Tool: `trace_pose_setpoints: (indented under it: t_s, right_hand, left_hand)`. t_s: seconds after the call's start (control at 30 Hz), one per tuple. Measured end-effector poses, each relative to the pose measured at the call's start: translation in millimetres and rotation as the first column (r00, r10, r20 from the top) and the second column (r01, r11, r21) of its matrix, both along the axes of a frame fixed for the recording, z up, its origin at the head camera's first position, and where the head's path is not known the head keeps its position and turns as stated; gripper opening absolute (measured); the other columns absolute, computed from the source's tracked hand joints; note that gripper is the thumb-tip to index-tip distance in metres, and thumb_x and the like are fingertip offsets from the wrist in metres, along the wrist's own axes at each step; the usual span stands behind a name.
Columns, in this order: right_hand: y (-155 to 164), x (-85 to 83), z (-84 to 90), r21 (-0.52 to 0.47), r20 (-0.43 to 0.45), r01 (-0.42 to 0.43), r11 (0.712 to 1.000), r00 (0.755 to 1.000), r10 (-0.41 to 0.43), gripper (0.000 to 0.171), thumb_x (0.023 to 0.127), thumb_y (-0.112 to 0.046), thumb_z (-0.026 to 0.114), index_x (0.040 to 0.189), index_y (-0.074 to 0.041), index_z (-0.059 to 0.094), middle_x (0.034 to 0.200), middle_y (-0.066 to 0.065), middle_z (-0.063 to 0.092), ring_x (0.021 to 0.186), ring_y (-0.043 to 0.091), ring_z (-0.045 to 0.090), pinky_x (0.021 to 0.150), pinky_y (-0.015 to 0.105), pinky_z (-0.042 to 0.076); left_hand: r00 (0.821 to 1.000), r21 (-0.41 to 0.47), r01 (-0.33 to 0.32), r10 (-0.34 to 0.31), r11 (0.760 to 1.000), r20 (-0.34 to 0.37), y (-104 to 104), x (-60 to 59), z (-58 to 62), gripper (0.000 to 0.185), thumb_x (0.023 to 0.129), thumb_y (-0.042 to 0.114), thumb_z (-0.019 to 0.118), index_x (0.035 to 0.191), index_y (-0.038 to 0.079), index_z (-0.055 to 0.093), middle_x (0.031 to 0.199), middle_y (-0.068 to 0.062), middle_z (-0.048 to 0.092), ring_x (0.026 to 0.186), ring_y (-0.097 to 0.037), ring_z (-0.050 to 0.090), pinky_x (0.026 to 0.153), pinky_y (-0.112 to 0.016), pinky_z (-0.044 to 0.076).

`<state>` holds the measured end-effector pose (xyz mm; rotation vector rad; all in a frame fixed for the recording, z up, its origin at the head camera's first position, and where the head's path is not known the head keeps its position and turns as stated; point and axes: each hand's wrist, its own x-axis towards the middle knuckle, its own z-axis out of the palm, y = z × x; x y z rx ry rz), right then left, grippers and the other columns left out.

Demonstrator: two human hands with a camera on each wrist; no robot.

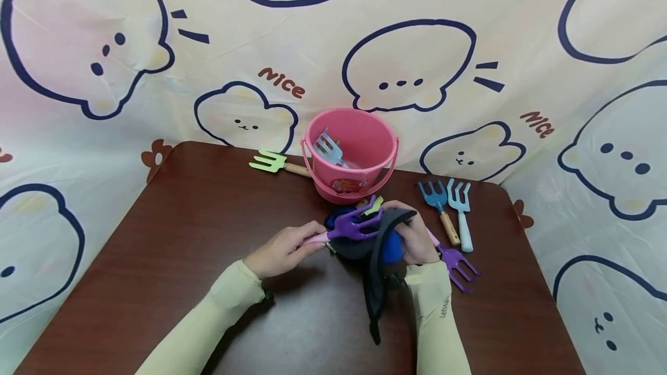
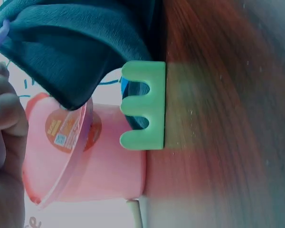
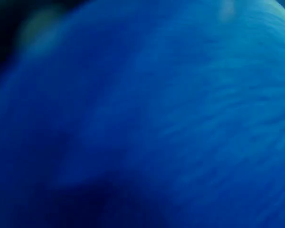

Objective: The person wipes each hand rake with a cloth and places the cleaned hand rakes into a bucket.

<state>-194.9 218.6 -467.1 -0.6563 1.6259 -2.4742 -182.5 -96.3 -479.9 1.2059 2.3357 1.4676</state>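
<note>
My left hand [image 1: 283, 250] grips the pink handle of a purple garden hand fork [image 1: 348, 228], tines up and to the right. Those tines overlap a dark cloth [image 1: 376, 288] that my right hand [image 1: 418, 242] holds up by its upper edge. Part of the cloth hangs down in a long strip, and a blue part [image 1: 392, 247] shows beside it. Blue fabric [image 3: 180, 114] fills the right wrist view. Low on the table in the left wrist view, a green toothed rake head [image 2: 154, 104] lies under the cloth; its handle is hidden.
A pink bucket [image 1: 333, 187] stands behind the hands with a light blue fork [image 1: 329, 148] inside. Left of it lies a green fork [image 1: 270, 161]. On the right are a blue fork [image 1: 436, 197], a pale blue fork [image 1: 461, 219] and a second purple fork [image 1: 454, 262]. Patterned fabric surrounds the table.
</note>
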Motion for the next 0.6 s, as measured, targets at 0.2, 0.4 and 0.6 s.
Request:
trace_pose_setpoints:
  t_s: [0.2, 0.4, 0.6]
  right_hand:
    - [5.4, -0.7, 5.6, -0.301, 0.094, 0.205, 0.931, 0.978, -0.185, 0.022, 0.106, -0.019, 0.06, 0.122, -0.007, 0.07, 0.11, 0.005, 0.073, 0.094, 0.014, 0.073, 0.084, 0.024, 0.059]
    - [-9.3, 6.6, 18.7, -0.198, 0.054, 0.182, 0.963, 0.983, -0.175, 0.06, 0.097, -0.042, 0.072, 0.149, -0.017, 0.051, 0.136, 0.002, 0.061, 0.105, 0.012, 0.066, 0.086, 0.022, 0.057]
    - [-55.6, 11.2, 9.7, -0.206, 0.025, 0.099, 0.974, 0.995, -0.095, 0.068, 0.095, -0.036, 0.076, 0.153, -0.013, 0.047, 0.144, 0.003, 0.058, 0.12, 0.011, 0.063, 0.096, 0.022, 0.054]
  left_hand:
    - [0.999, 0.093, -0.021, 0.017, 0.995, 0.045, -4.1, -3.5, 1.6, 0.013, 0.107, 0.011, 0.056, 0.117, 0.016, 0.061, 0.08, 0.005, 0.053, 0.066, -0.008, 0.049, 0.059, -0.025, 0.044]
    - [0.985, 0.212, -0.168, 0.17, 0.963, 0.011, 0.6, -2.7, 0.4, 0.013, 0.108, 0.005, 0.051, 0.12, 0.006, 0.056, 0.082, -0.012, 0.056, 0.067, -0.015, 0.05, 0.057, -0.025, 0.043]
    - [0.975, 0.242, -0.215, 0.224, 0.946, -0.009, 17.3, 6.1, -3.3, 0.016, 0.107, 0.005, 0.053, 0.122, 0.007, 0.054, 0.082, -0.006, 0.054, 0.069, -0.01, 0.049, 0.06, -0.025, 0.043]
